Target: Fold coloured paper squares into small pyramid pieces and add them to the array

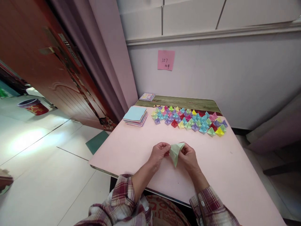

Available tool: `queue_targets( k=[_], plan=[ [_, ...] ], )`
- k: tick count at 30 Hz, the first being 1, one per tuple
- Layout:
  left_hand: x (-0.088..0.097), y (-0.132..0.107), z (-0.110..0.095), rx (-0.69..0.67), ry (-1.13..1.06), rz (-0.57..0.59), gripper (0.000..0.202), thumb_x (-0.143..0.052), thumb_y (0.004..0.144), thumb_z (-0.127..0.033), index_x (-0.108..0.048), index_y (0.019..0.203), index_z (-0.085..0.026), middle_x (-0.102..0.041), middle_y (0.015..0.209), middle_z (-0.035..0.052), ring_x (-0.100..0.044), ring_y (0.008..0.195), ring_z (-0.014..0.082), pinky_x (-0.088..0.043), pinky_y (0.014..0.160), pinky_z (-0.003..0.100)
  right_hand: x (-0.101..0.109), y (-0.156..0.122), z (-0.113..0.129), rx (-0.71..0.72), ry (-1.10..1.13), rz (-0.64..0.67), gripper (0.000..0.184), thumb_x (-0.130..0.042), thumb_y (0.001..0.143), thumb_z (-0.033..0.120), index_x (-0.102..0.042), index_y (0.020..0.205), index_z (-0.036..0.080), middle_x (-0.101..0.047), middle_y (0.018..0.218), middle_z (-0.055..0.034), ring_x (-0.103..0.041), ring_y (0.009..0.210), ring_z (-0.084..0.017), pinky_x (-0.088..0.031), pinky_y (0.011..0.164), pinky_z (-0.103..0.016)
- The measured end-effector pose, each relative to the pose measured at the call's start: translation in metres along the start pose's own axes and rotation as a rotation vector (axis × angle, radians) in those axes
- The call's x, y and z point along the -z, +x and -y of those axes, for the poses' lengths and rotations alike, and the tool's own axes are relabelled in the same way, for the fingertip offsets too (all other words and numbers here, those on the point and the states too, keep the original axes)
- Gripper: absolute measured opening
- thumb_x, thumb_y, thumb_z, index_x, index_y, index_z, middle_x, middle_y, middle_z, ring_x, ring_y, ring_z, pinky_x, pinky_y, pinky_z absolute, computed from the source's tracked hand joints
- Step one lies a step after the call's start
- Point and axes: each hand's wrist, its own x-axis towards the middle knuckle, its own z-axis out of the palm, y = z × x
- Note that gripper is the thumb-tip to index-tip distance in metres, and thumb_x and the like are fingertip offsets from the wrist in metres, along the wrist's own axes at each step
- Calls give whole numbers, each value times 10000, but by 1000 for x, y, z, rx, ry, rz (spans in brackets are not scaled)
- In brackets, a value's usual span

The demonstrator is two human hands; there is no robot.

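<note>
Between my hands is a pale green sheet of origami paper point(175, 153), folded partway with a point hanging down toward the table. My left hand point(160, 153) pinches its left edge between thumb and fingers. On the other side my right hand point(187, 154) grips the right part, its fingertips partly behind the paper. Both hands are just above the pink tabletop point(131, 150). Beyond them, rows of small folded paper pieces point(188, 121) in many colours stand close together. To their left lies a stack of square paper sheets point(135, 114), light blue on top.
A packet point(147, 97) lies at the table's back left corner, on a green wood-grain strip point(185, 101). A pink note point(166, 60) is stuck on the wall behind. At the left are a red door point(54, 69), a purple curtain point(103, 47) and a bucket point(34, 106) on the tiled floor.
</note>
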Motion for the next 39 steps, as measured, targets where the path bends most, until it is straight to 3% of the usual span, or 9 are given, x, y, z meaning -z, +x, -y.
queue_targets(
  k=[5, 9, 12, 16, 23, 27, 31, 35, 39],
  plan=[
    [-22, -7, 13, 56, -213, -65, 402, -783, 647, -488, -620, 771, -142, -620, 672, 10, -552, 588, 114, -438, 583, 244, 0, -3, 1, 178, -403, -160, 101, -607, 761, 232, -608, 856, 198, -524, 592, 56, -460, 486, -99, -385, 460, -208],
    [-23, -7, 10, 220, -308, -90, 376, -735, 717, -490, -612, 740, -135, -604, 633, 15, -552, 568, 131, -444, 562, 260, 1, -4, 3, 430, -734, -119, 239, -558, 741, 147, -687, 927, 224, -652, 788, 1, -575, 613, -127, -463, 576, -232],
    [-17, -4, 1, 329, -345, -126, 365, -716, 742, -478, -611, 691, -132, -608, 611, 31, -571, 571, 150, -461, 580, 278, 3, -5, 1, 560, -830, -84, 363, -522, 733, 91, -734, 961, 278, -684, 907, -15, -647, 793, -160, -498, 655, -242],
    [-5, -2, -10, 262, -258, 4, 292, -805, 635, -310, -694, 784, -84, -693, 745, 93, -618, 667, 175, -470, 638, 272, 3, -5, 1, 606, -810, -22, 403, -526, 742, 73, -750, 980, 308, -681, 981, -27, -643, 882, -183, -527, 755, -291],
    [14, 1, -15, 140, -159, -44, 329, -789, 632, -279, -702, 904, -116, -699, 776, 66, -613, 655, 149, -449, 632, 253, 1, -5, 9, 299, -310, 108, 341, -480, 861, 200, -664, 1144, 253, -593, 1219, -88, -597, 1093, -237, -523, 905, -399],
    [14, 1, -15, 65, -57, -9, 354, -776, 658, -331, -675, 929, -127, -675, 754, 45, -587, 611, 125, -428, 598, 239, 0, -5, 10, 23, -46, 157, 323, -528, 895, 335, -576, 1199, 240, -658, 1060, -74, -657, 902, -211, -566, 781, -368],
    [11, 6, -8, -3, -9, -31, 370, -778, 651, -361, -630, 907, -140, -620, 679, 3, -548, 565, 106, -400, 556, 224, 0, -6, 11, -42, 36, 226, 307, -600, 845, 347, -591, 1130, 234, -672, 932, -43, -659, 830, -198, -564, 739, -339],
    [9, 20, 1, -68, 94, -1, 414, -779, 650, -382, -578, 939, -163, -587, 652, -23, -536, 533, 109, -385, 526, 224, 0, -3, 4, -91, 53, 177, 365, -672, 777, 332, -602, 1117, 221, -685, 909, -42, -657, 810, -198, -559, 713, -330],
    [3, 36, 3, -171, 82, 67, 398, -774, 657, -391, -553, 913, -181, -588, 693, -28, -531, 568, 101, -394, 555, 212, 2, 2, -8, -103, 9, -35, 306, -711, 722, 335, -645, 981, 185, -661, 719, -4, -620, 645, -163, -533, 631, -299]
  ],
)
